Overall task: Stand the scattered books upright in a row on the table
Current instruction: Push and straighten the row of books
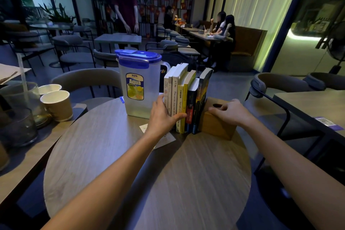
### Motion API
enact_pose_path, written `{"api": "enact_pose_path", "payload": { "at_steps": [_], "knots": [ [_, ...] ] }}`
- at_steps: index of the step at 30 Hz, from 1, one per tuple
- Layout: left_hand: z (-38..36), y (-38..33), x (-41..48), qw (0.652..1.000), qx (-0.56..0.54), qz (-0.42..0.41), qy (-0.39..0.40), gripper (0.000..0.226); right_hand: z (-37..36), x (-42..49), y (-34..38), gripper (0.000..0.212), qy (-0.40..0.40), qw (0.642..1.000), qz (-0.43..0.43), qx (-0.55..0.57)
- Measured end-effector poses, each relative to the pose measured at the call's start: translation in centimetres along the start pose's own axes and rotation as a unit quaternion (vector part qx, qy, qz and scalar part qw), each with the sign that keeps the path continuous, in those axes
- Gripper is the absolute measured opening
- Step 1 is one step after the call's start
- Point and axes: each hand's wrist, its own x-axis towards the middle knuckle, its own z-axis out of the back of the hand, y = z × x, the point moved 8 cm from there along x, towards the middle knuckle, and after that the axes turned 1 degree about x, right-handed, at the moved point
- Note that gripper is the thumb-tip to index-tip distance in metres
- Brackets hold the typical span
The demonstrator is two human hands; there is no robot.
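Your two bare forearms reach from the near edge across the round wooden table (115, 164). Your left hand (161, 115) is spread flat against the near left end of the row of books (183, 99), thumb stretched across the lower spines and fingers beside the leftmost cover; it presses rather than clasps. Your right hand (230, 111) rests curled on top of the wooden box (217, 125), fingertips at the dark slot in its lid; whether it actually grips the box cannot be told. The box's contents are hidden.

The books stand upright, spines toward you, at the table's middle: two pale spines at left, two yellow ones, then dark ones, the rightmost leaning against the box. Slips of paper (164, 139) lie on the table under your left wrist.

Just left of the row, touching or nearly so, stands a clear plastic pitcher (136, 87) with a blue lid and an "Aqua" label, with a shallow layer of clear liquid at the bottom.

On the adjoining table at left sit two paper cups (57, 104), their insides not visible, and a glass with a straw (26, 99).

Farther off, chairs, tables and seated people fill the room.
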Motion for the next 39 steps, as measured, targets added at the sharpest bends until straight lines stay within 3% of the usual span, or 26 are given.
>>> {"api": "enact_pose_path", "payload": {
  "at_steps": [7,11,13,16,19,21,27,33,39],
  "knots": [
    [0.0,-0.2,-0.1,1.000,0.000,-0.006,-0.001,0.094,0.2,-0.4,0.7,0.082,0.011,0.999,0.018,-0.030],
    [0.1,0.0,-0.2,1.000,-0.006,-0.001,0.004,0.090,1.4,-0.3,1.4,0.075,-0.003,0.997,0.027,-0.078],
    [0.3,0.2,-0.4,1.000,-0.006,0.004,0.000,0.089,2.7,-0.2,2.6,0.071,-0.054,0.998,0.038,-0.010],
    [0.9,0.2,-1.1,0.999,-0.007,0.001,-0.041,0.098,3.3,1.2,4.1,0.049,-0.090,0.971,0.035,0.218],
    [1.0,-0.7,-1.9,0.996,-0.019,-0.017,-0.084,0.110,1.7,2.7,5.5,0.042,-0.051,0.895,-0.003,0.442],
    [0.7,-1.5,-2.1,0.994,-0.030,-0.028,-0.102,0.116,0.7,3.3,6.7,0.049,-0.025,0.846,-0.016,0.533],
    [-1.1,-3.1,-2.0,0.985,-0.074,-0.041,-0.149,0.106,-1.1,7.0,7.3,0.077,-0.024,0.798,-0.035,0.601],
    [-1.9,-2.6,-1.3,0.978,-0.151,-0.042,-0.140,0.100,-2.0,7.5,7.4,0.067,-0.061,0.781,-0.069,0.618],
    [-1.6,-2.2,-0.8,0.978,-0.166,-0.053,-0.116,0.099,-2.5,8.9,7.0,0.077,-0.105,0.780,-0.083,0.611]
  ]
}}
